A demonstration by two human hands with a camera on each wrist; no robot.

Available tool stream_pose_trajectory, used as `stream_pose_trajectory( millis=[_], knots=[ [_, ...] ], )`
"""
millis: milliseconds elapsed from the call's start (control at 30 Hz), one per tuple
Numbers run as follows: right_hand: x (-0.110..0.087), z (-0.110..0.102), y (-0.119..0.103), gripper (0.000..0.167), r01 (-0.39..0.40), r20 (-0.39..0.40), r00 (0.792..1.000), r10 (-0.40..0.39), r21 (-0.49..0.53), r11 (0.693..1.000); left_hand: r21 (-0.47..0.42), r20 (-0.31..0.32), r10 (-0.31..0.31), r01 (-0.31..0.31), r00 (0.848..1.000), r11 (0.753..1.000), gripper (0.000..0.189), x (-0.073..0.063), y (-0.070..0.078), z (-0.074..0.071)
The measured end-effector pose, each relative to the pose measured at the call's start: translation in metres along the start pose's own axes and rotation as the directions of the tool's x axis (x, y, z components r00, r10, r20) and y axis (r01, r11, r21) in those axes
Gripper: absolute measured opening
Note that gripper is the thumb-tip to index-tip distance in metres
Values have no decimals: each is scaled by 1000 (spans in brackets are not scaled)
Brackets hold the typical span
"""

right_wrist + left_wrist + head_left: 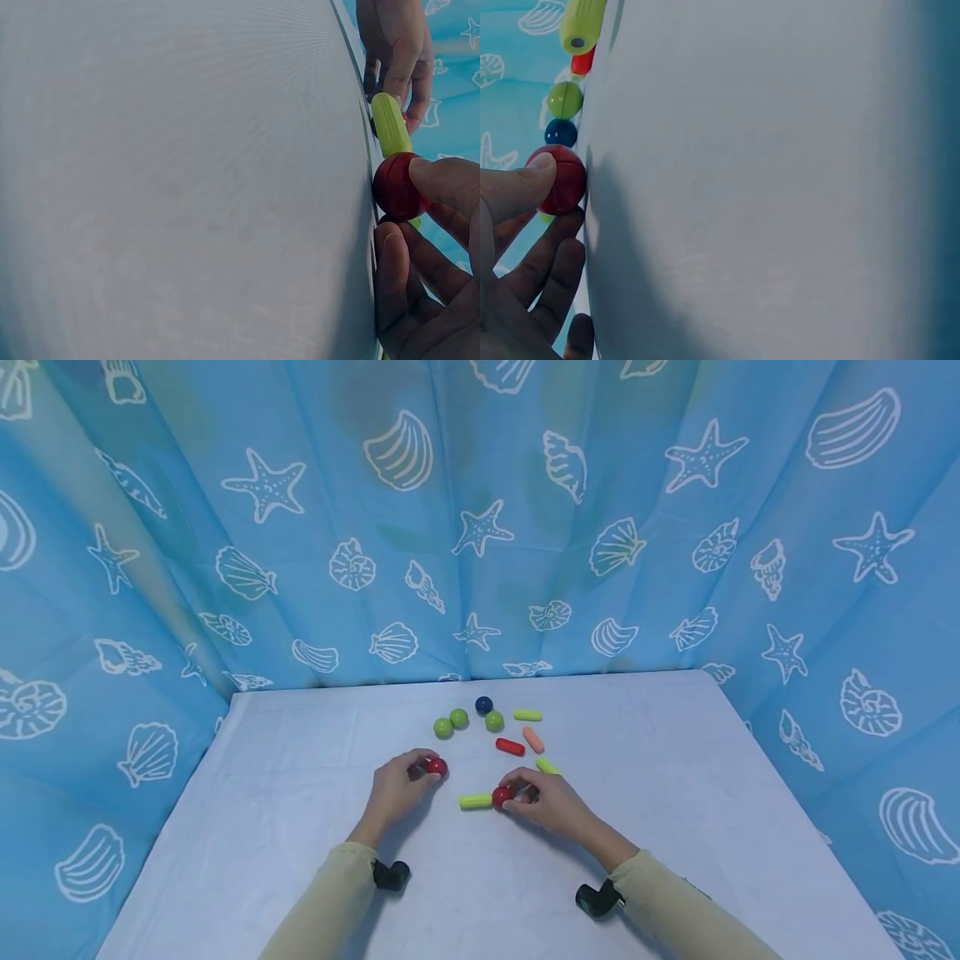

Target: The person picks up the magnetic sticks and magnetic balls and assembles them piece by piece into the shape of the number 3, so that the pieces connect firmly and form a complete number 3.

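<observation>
In the head view my left hand (399,788) pinches a glossy red ball (438,767) between thumb and fingers, low over the white table. My right hand (557,803) grips a second red ball (501,797) at the right end of a yellow-green ribbed stick (474,802) lying on the cloth. The left wrist view shows the thumb on the left red ball (568,180), which has a seam around it. From the right wrist, the other red ball (397,187) overlaps the end of the yellow-green stick (391,124).
Farther back lie several green balls (443,727), a dark blue ball (483,705), a red stick (510,747), an orange stick (533,740) and a yellow-green stick (527,715). Another yellow-green stick (547,766) lies just behind my right hand. A blue curtain (465,527) hangs around the white table (300,752).
</observation>
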State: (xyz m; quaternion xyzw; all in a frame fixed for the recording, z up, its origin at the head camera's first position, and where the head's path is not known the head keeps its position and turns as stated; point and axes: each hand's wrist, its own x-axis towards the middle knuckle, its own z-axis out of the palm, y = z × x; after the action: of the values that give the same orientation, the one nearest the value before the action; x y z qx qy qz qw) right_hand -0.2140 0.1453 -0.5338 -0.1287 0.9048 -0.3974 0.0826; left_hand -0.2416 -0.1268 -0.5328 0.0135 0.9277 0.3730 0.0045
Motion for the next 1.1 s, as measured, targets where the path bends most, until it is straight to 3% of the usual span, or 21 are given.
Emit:
stream_pose_trajectory(
  millis=[400, 1100],
  knots=[
    [0, -1, -2, 30, -22, 3, 1000, 22, 7, 1000, -46, 28, 3, -1, 1000, 999, 33, -10, 1, 1],
    [-1, -1, -4, 31, -12, 3, 1000, 12, 20, 1000, -66, 106, 71, -64, 992, 996, 35, -25, -5, -3]
  ],
)
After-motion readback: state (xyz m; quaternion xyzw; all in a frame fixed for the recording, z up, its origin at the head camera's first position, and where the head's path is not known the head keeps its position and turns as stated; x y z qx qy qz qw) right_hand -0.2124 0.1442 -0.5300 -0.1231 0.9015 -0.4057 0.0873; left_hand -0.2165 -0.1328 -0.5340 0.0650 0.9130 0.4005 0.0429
